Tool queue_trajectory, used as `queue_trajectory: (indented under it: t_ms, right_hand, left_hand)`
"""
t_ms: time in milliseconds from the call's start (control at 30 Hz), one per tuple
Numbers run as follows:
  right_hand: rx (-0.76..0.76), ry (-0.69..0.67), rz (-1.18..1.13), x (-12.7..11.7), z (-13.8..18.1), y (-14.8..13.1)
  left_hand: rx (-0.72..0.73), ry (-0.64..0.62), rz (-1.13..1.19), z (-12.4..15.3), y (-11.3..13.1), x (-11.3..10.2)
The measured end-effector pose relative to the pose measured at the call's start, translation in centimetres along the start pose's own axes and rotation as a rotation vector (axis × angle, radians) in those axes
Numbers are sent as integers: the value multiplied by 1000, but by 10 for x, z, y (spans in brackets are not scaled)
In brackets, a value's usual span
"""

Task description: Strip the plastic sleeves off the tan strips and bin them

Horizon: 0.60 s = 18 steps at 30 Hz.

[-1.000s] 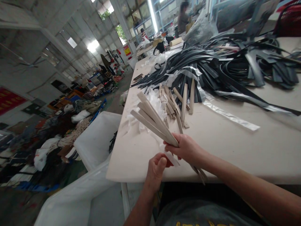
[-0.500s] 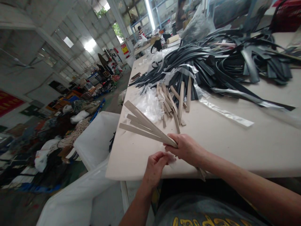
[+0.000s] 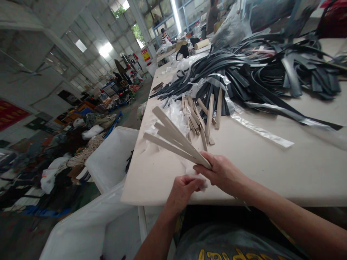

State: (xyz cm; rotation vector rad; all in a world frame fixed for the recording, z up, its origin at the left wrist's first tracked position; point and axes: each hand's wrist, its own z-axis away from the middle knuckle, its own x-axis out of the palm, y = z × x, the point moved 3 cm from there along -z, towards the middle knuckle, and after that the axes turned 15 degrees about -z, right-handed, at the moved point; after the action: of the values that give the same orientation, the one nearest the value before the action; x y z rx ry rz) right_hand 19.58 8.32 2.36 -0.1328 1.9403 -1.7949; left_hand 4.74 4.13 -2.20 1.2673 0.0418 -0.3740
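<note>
Strips (image 3: 182, 138) sit clamped in the right hand (image 3: 221, 171); remotely I see the left hand (image 3: 185, 187) pinching film (image 3: 204, 183), loose strips (image 3: 209, 118) unheld.

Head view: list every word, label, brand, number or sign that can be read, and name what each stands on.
None can be read with certainty.
Dark grey shirt: yellow lettering, cut off by the picture's edge.
Red banner, left: characters too blurred.
Red-and-yellow sign, background: too small.

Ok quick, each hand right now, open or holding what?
Left hand: closed, pinching a blurred whitish scrap, probably thin film.
Right hand: closed around a fanned bundle of beige strips.
</note>
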Motion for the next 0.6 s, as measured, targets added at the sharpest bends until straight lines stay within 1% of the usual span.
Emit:
queue_trajectory:
  t_ms: [67, 133, 200, 267, 333, 467, 600]
  right_hand:
    - [21, 13, -68, -11, 10, 2]
    - [71, 43, -136, -23, 24, 9]
    - [126, 66, -157, -32, 38, 21]
    - [179, 67, -147, -37, 50, 36]
    - [204, 70, -147, -37, 61, 48]
    - [157, 104, -126, -30, 78, 59]
    - [107, 218, -59, -30, 93, 72]
  left_hand:
    - [-1, 91, 147, -5, -3, -7]
    - [-22, 199, 350, -10, -6, -17]
    - [-33, 294, 535, -15, -5, -25]
    - [-35, 355, 653, -19, -1, -30]
    - [-35, 385, 705, -23, 5, -31]
    - [-3, 399, 718, -29, 17, -31]
    - [40, 415, 707, -33, 22, -38]
